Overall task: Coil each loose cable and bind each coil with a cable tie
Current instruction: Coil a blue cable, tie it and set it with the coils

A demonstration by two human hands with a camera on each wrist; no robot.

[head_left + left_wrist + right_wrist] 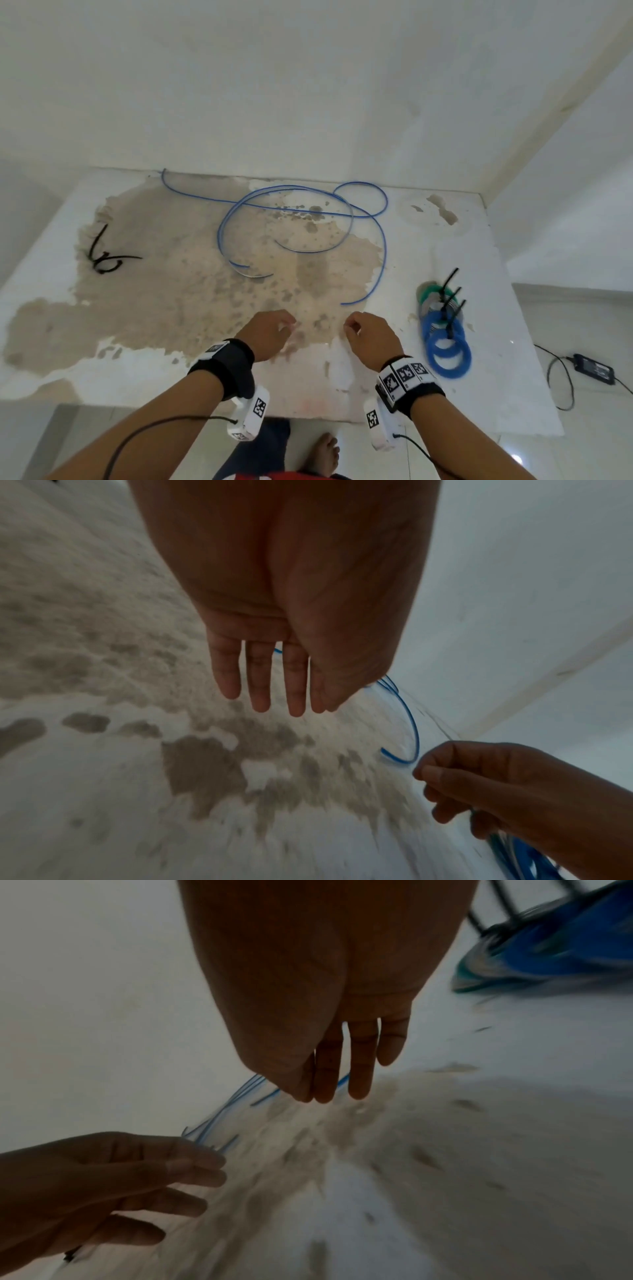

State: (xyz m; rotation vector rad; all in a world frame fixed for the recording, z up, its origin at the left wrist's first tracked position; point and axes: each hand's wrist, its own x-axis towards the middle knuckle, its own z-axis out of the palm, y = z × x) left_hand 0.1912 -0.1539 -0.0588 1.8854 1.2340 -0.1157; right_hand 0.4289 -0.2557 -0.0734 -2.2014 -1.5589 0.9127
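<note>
Head view, loose blue cable (301, 219) sprawled crosswise (near end toward hands), both grips slack, empty.

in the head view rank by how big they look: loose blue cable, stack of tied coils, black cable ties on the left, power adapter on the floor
1. loose blue cable, sprawled widest
2. stack of tied coils
3. black cable ties
4. power adapter

The adapter lies lower, on the floor, so farther from the camera; its last place is unsure.

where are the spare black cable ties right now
In the head view the black cable ties lie at the table's far left, well left of the loose blue cable.
</note>
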